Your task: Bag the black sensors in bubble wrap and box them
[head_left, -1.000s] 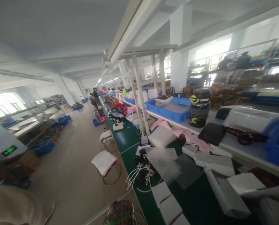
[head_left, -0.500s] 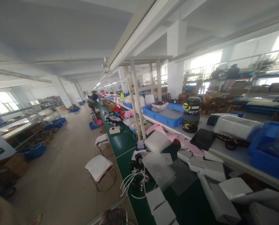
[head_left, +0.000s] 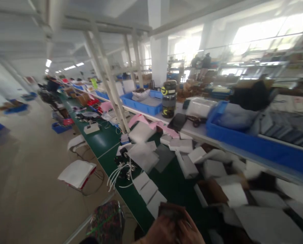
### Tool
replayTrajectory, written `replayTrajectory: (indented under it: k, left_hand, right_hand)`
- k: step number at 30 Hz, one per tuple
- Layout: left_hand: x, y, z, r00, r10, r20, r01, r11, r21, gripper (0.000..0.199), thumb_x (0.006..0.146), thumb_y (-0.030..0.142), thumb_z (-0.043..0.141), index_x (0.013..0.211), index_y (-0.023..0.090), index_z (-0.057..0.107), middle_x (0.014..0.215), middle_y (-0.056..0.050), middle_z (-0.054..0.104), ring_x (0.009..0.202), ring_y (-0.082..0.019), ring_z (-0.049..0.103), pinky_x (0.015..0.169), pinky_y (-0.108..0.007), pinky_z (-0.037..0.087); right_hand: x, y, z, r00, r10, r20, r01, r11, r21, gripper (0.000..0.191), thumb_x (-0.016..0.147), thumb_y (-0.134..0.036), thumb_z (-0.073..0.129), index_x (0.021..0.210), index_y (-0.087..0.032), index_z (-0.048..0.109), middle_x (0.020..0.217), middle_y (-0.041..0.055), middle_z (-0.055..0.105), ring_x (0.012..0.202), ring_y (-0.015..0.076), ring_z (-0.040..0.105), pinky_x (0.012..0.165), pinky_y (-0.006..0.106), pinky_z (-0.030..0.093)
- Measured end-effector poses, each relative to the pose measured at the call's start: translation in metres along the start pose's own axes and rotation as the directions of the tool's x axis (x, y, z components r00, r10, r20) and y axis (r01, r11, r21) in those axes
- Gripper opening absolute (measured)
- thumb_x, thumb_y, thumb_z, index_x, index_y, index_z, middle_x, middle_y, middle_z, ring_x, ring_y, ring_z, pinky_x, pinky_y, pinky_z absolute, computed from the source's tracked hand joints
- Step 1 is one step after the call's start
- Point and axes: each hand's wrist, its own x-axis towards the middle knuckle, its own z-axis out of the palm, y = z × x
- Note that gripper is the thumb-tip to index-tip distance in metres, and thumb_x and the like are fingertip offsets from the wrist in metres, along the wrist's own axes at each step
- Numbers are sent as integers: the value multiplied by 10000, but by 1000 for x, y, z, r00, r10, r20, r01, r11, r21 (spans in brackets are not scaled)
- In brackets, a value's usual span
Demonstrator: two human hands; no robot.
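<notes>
At the bottom edge of the head view, my left hand (head_left: 157,232) and my right hand (head_left: 190,233) are close together, both smeared by motion. Their fingers close around a dark brown, flat, squarish object (head_left: 172,209), too blurred to name. Just beyond it, a row of small white boxes (head_left: 148,189) lies along the front of the green table (head_left: 168,181). Further off are black-and-metal fittings (head_left: 123,161) with white cables (head_left: 118,174) curling over the table edge. Sheets of translucent packaging (head_left: 143,156) lie beside them.
Many white cartons (head_left: 214,168) crowd the right side. Above them, a shelf carries a long blue bin (head_left: 222,135), another blue tray (head_left: 151,108) and a dark jar (head_left: 169,101). Stools (head_left: 77,173) stand left of the table, and a patterned seat (head_left: 107,220) is close by. People (head_left: 204,64) stand far back.
The view has swung right and down, so more cartons and the long blue bin show. Both my hands have come into view at the bottom with the dark brown object.
</notes>
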Motion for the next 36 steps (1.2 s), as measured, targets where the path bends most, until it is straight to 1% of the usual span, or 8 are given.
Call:
replayTrajectory:
  k: [3, 7, 13, 18, 22, 25, 31, 36]
  left_hand:
    - [-2, 27, -7, 937, -124, 327, 251, 889, -382, 282, 1012, 383, 666, 1171, 149, 674, 1166, -85, 698, 1012, -233, 686, 925, -447, 582]
    - [-5, 31, -10, 774, -85, 628, 519, 652, -552, 222, 1017, 305, 651, 1149, 130, 684, 1098, -83, 716, 972, -221, 693, 931, -426, 571]
    - [-10, -21, -35, 712, -124, 691, 666, 430, -609, 169, 957, 123, 533, 968, 177, 693, 958, -80, 723, 921, -244, 702, 862, -392, 610]
    - [-29, -49, -57, 606, -327, 725, 792, 333, -512, 264, 998, 151, 476, 1233, 146, 595, 1192, -162, 702, 1118, -273, 692, 969, -428, 623]
    - [-38, -34, -51, 657, -305, 689, 752, 325, -574, 435, 973, 149, 507, 1403, 198, 551, 1355, -122, 688, 1240, -233, 672, 1048, -366, 596]
    - [-42, -21, -37, 714, -278, 643, 698, 358, -621, 402, 983, 131, 505, 1358, 219, 618, 1323, -92, 725, 1218, -243, 686, 1039, -392, 599]
    - [-42, -14, -19, 760, -263, 595, 648, 387, -656, 308, 1009, 111, 495, 1207, 203, 712, 1183, -97, 765, 1090, -250, 710, 956, -397, 624]
    - [-34, -24, -31, 757, -230, 612, 651, 351, -673, 329, 976, 79, 459, 1085, 207, 742, 1177, -90, 745, 1174, -239, 663, 1030, -371, 589]
  right_hand:
    - [-17, -13, 13, 982, 141, 130, -138, 990, -30, 201, 847, -111, 668, 998, -180, 781, 874, 84, 705, 893, 273, 672, 1178, 511, 422]
    - [-12, -27, 21, 947, 252, 198, -258, 966, 3, 338, 796, -1, 620, 1084, -78, 778, 882, 144, 720, 919, 337, 670, 1215, 585, 354]
    - [1, -7, -37, 902, 367, 227, -422, 860, 286, 327, 901, -66, 502, 1015, -245, 751, 969, 47, 735, 1017, 231, 691, 1224, 535, 361]
    - [-5, 31, -52, 705, 644, 295, -698, 559, 447, 341, 1057, -311, 469, 1344, -190, 608, 1233, 150, 703, 1067, 254, 713, 868, 411, 626]
    - [4, 40, -20, 705, 546, 452, -697, 419, 582, 385, 1039, -443, 606, 1308, -169, 638, 1229, 109, 733, 1099, 250, 726, 923, 441, 630]
    - [14, 37, 0, 727, 513, 456, -676, 422, 604, 369, 1010, -471, 667, 1200, -155, 681, 1136, 88, 746, 1075, 248, 724, 964, 478, 608]
    - [15, 22, -7, 790, 496, 360, -612, 616, 496, 253, 949, -211, 654, 1193, -204, 721, 1253, 93, 716, 1176, 273, 667, 1028, 507, 553]
    - [-3, 11, -36, 840, 347, 418, -502, 790, 353, 716, 858, -258, 712, 1540, -249, 493, 1552, 115, 532, 1474, 369, 428, 1210, 650, 358]
